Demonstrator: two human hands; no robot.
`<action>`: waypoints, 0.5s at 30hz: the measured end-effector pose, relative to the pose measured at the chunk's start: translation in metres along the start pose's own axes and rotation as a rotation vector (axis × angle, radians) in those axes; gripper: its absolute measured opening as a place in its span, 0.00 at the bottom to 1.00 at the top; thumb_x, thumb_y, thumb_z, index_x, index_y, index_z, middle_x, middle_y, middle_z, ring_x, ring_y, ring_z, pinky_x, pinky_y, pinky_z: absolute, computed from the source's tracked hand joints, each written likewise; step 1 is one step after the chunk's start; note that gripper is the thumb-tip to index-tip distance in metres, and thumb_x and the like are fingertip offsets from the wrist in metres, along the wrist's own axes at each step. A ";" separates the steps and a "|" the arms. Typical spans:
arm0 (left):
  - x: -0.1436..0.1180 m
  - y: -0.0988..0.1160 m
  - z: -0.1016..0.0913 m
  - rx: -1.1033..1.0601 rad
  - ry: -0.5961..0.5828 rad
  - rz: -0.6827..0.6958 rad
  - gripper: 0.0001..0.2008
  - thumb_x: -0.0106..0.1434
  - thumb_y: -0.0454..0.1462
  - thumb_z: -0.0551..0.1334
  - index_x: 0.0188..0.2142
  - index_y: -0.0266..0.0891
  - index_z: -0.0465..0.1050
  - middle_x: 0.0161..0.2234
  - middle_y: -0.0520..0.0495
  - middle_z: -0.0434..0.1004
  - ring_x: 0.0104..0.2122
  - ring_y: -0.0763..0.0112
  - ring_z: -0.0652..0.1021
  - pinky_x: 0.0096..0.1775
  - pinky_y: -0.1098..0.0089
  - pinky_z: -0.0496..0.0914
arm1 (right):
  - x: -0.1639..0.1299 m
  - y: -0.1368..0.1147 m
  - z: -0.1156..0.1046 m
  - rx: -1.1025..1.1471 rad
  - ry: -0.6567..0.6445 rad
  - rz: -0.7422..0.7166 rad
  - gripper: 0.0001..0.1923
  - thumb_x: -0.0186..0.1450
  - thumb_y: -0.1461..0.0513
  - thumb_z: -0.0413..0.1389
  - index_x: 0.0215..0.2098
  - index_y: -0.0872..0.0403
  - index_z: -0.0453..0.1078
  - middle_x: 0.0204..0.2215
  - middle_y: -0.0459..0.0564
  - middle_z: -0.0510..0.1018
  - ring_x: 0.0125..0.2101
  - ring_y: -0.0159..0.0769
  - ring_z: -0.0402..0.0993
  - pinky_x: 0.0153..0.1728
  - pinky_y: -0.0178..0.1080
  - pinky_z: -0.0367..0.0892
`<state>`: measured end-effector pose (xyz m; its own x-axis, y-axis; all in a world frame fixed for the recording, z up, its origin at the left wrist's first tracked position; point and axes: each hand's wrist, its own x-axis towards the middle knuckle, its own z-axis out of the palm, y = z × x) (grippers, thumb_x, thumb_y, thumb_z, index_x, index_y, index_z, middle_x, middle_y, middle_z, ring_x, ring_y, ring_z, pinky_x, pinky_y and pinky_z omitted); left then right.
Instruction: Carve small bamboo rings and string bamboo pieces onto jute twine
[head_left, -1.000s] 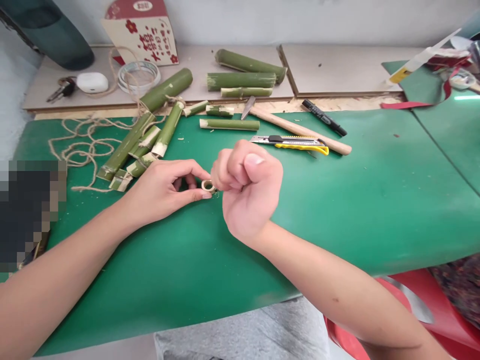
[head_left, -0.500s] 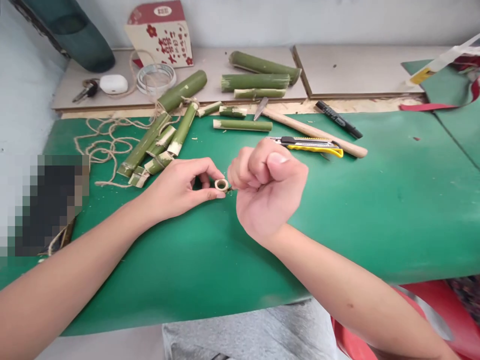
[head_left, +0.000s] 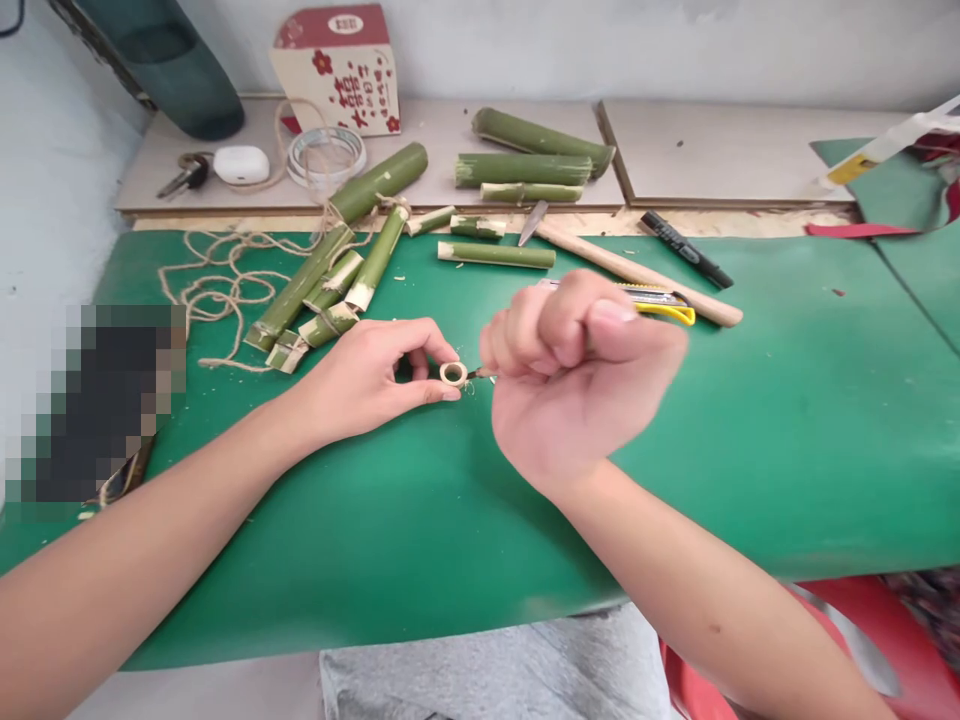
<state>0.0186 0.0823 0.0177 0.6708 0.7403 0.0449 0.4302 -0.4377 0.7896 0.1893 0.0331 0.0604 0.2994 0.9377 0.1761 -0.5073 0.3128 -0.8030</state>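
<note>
Across the near edge of the smooth green tabletop, both bare forearms reach in. The right hand is curled tightly, apparently round a thin, dark tool that it mostly hides. The tool's end seems to meet the small, pale bamboo ring, which sits well inside the tabletop's near and far edges. The left hand pinches this ring narrowly between thumb and forefinger. If the tool skids on the curved wall, it could jab those fingertips; too much push or twist could split the ring or spin it loose. Farther off, the yellow-handled metal utility knife lies partly behind the fist, short of the wooden-handled hammer; a blind reach there could cut.
</note>
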 end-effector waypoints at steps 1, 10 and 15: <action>0.000 0.000 0.000 -0.001 0.003 0.000 0.09 0.63 0.41 0.73 0.41 0.41 0.80 0.28 0.54 0.79 0.25 0.75 0.73 0.30 0.73 0.66 | 0.000 0.001 0.000 0.002 -0.002 0.007 0.24 0.63 0.57 0.56 0.17 0.50 0.47 0.15 0.40 0.44 0.18 0.30 0.40 0.21 0.38 0.41; 0.001 0.004 0.000 0.010 0.003 -0.022 0.08 0.63 0.40 0.73 0.40 0.42 0.80 0.26 0.55 0.78 0.24 0.76 0.73 0.29 0.73 0.65 | -0.001 -0.007 0.003 -0.043 -0.050 -0.016 0.25 0.65 0.55 0.54 0.17 0.49 0.46 0.15 0.39 0.45 0.17 0.30 0.41 0.21 0.38 0.44; 0.000 0.002 0.001 0.017 0.004 -0.027 0.09 0.63 0.41 0.73 0.41 0.42 0.80 0.27 0.55 0.79 0.24 0.76 0.73 0.29 0.73 0.65 | 0.002 -0.005 0.002 -0.033 -0.039 -0.037 0.26 0.64 0.54 0.54 0.18 0.50 0.43 0.15 0.39 0.43 0.17 0.29 0.40 0.20 0.38 0.43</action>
<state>0.0203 0.0812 0.0193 0.6559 0.7544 0.0260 0.4585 -0.4256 0.7801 0.1913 0.0340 0.0663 0.2855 0.9309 0.2277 -0.4692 0.3430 -0.8138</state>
